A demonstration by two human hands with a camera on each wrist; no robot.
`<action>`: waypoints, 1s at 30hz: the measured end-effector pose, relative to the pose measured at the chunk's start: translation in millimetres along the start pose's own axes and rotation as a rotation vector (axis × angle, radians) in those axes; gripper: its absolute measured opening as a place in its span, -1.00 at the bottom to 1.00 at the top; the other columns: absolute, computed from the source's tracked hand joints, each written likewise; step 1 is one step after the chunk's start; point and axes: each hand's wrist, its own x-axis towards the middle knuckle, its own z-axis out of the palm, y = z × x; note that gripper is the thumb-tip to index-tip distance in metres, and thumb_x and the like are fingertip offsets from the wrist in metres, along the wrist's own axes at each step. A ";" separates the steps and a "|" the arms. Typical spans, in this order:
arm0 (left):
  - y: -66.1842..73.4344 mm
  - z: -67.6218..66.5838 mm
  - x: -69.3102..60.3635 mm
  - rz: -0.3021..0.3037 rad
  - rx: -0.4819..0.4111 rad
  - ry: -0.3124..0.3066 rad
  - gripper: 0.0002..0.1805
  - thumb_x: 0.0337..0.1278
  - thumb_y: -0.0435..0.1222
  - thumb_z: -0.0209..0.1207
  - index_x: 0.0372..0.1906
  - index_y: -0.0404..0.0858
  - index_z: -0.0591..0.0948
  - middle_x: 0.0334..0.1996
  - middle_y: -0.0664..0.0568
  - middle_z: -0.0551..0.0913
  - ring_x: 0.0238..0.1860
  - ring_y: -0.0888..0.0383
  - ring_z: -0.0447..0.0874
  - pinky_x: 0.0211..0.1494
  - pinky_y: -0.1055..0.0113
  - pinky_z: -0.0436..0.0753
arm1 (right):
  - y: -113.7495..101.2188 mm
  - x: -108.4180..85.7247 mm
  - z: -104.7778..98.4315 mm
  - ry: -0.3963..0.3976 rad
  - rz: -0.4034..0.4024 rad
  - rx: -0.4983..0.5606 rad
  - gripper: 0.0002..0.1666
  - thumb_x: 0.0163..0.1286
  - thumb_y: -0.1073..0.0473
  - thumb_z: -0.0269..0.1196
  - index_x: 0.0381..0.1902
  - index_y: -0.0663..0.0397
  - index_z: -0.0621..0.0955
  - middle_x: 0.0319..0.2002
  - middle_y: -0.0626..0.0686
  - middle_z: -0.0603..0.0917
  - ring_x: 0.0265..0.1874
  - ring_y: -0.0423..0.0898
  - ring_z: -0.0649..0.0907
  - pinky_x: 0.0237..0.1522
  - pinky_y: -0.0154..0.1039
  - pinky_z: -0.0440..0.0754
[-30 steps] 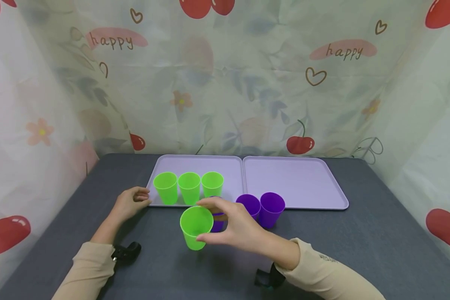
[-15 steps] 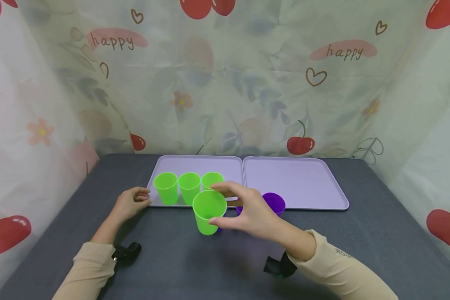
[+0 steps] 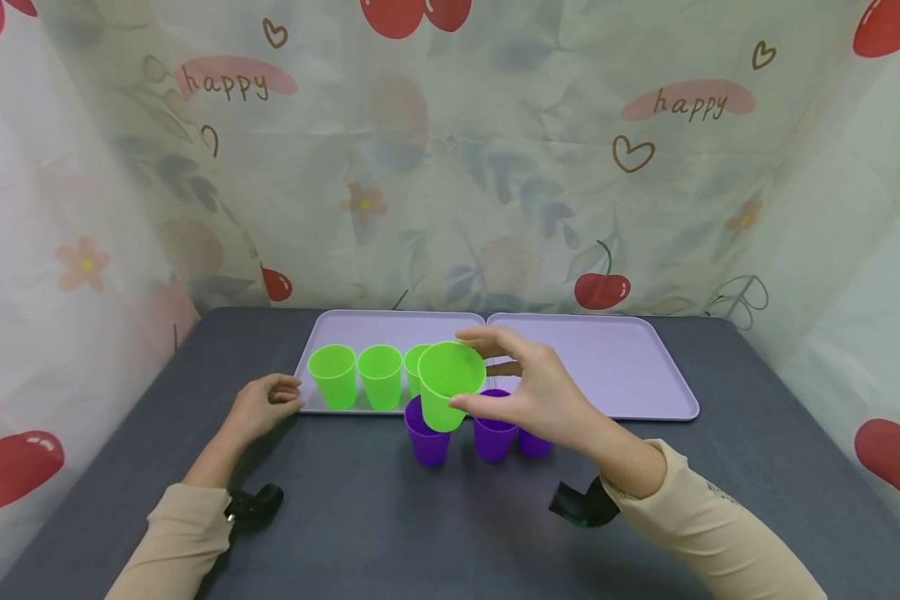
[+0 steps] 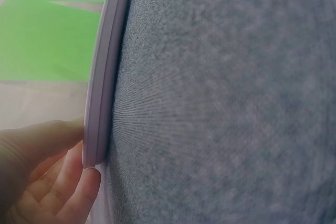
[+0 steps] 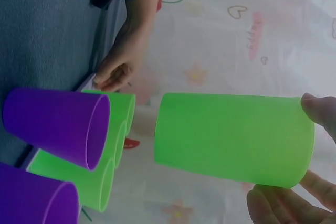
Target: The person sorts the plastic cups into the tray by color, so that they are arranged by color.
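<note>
Right hand [image 3: 536,387] pinches a green cup [image 3: 446,375] near its rim, up higher than 3 purple cups [image 3: 493,440]! Left hand [image 3: 262,407] grips the left tray [image 3: 397,326] at its near corner, 3 more green cups [image 3: 380,379] upright on it.

Three cups [image 3: 380,379] are lined up on the left tray [image 3: 405,327], right tray [image 3: 600,367] parked beside it, three more cups [image 3: 493,440] plonked in front.

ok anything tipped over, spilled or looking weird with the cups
Nothing stands out. The three green cups on the left tray stand upright, as do the three purple cups in front; the right hand holds another green cup mouth up. No spill or damage shows, though some cups are partly hidden.
</note>
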 end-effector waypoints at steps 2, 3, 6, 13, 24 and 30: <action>-0.2 0.0 0.1 -0.003 0.002 -0.001 -0.63 0.11 -0.39 0.19 0.00 -0.53 0.51 -0.10 -0.40 0.63 -0.06 -0.20 0.64 -0.07 0.07 0.63 | 1.1 0.5 -3.8 0.011 0.003 -0.015 -0.29 -0.05 0.19 0.48 0.12 -0.02 0.50 -0.04 0.00 0.68 -0.14 -0.14 0.66 -0.09 -0.30 0.65; -0.4 0.1 0.3 -0.003 0.003 -0.001 -0.63 0.11 -0.39 0.19 0.00 -0.53 0.51 -0.10 -0.39 0.63 -0.06 -0.20 0.64 -0.07 0.07 0.63 | 1.8 0.8 -5.5 0.017 0.008 -0.024 -0.29 -0.05 0.18 0.48 0.12 -0.03 0.50 -0.05 -0.01 0.68 -0.14 -0.15 0.66 -0.09 -0.31 0.65; -1.2 0.4 1.0 -0.003 0.005 0.001 -0.63 0.10 -0.38 0.19 0.00 -0.52 0.51 -0.10 -0.39 0.63 -0.06 -0.19 0.64 -0.06 0.07 0.63 | 5.1 1.8 -9.5 0.034 0.014 -0.045 -0.30 -0.05 0.18 0.48 0.11 -0.04 0.51 -0.06 -0.01 0.68 -0.14 -0.15 0.65 -0.09 -0.32 0.65; -0.9 0.8 1.9 0.002 0.011 0.010 -0.63 0.09 -0.39 0.19 -0.01 -0.53 0.51 -0.11 -0.39 0.63 -0.07 -0.19 0.64 -0.06 0.06 0.63 | 13.2 4.8 -18.0 0.057 0.027 -0.072 -0.30 -0.05 0.17 0.48 0.11 -0.06 0.50 -0.04 -0.02 0.67 -0.13 -0.15 0.64 -0.08 -0.33 0.64; -0.6 0.6 1.1 0.001 0.013 0.009 -0.63 0.09 -0.39 0.19 -0.01 -0.54 0.51 -0.12 -0.39 0.63 -0.08 -0.19 0.64 -0.07 0.06 0.63 | 24.3 10.7 -35.3 0.092 0.087 -0.080 -0.29 -0.04 0.18 0.48 0.13 -0.04 0.49 0.00 0.05 0.63 -0.08 -0.09 0.62 -0.10 -0.23 0.66; -1.6 1.2 0.8 -0.010 0.017 0.002 -0.62 0.10 -0.38 0.19 0.00 -0.53 0.51 -0.11 -0.38 0.63 -0.07 -0.18 0.64 -0.06 0.07 0.63 | 31.9 15.0 -43.2 0.102 0.079 -0.091 -0.30 -0.03 0.19 0.47 0.12 -0.02 0.51 -0.04 0.08 0.65 -0.11 -0.06 0.64 -0.12 -0.21 0.67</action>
